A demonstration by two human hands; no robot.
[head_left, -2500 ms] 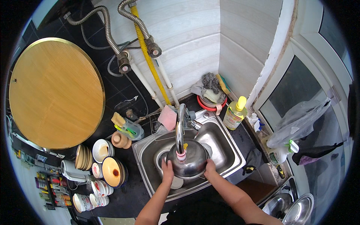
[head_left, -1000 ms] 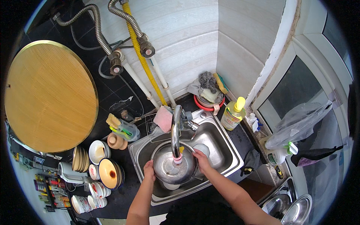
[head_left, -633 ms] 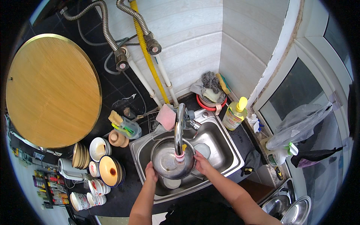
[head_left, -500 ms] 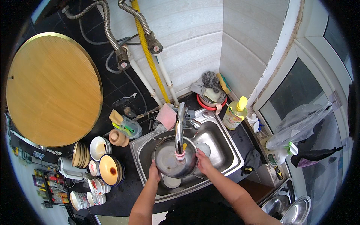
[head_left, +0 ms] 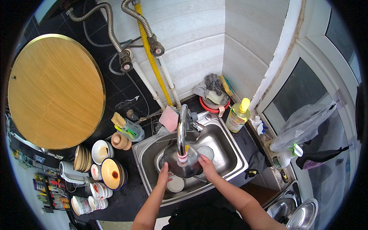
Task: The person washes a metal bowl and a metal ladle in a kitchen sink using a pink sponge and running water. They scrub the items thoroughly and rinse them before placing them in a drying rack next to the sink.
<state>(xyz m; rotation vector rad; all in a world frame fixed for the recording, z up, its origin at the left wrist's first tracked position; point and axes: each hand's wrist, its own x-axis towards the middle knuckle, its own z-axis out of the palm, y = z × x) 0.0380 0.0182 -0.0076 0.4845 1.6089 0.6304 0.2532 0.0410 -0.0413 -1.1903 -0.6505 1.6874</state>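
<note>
A round, shiny metal bowl (head_left: 175, 163) hangs tilted over the sink (head_left: 150, 180), directly below the chrome faucet (head_left: 181, 126). At its left edge, my left hand (head_left: 164, 175) has its fingers against the rim. My right hand (head_left: 207, 167) grips the opposite edge, thumb on top and the other fingers mostly hidden beneath. The faucet's spout, with a pink ring at its tip, hides part of the bowl. One pale round disc (head_left: 176, 184) lies low in the left basin, and another pale disc (head_left: 206, 152) sits in the right one.
Stacked bowls (head_left: 112, 173) and several cups (head_left: 99, 190) stand on the left counter. A wire rack with a pink cloth (head_left: 168, 119) adjoins the faucet. Behind the sink is a red basin (head_left: 229, 105) of rags; a yellow-capped detergent bottle (head_left: 237, 117) stands at right.
The bowl has tipped and shifted slightly, its visible face looking narrower and darker. My left hand has moved right and a little nearer; more of the disc in the left basin shows.
</note>
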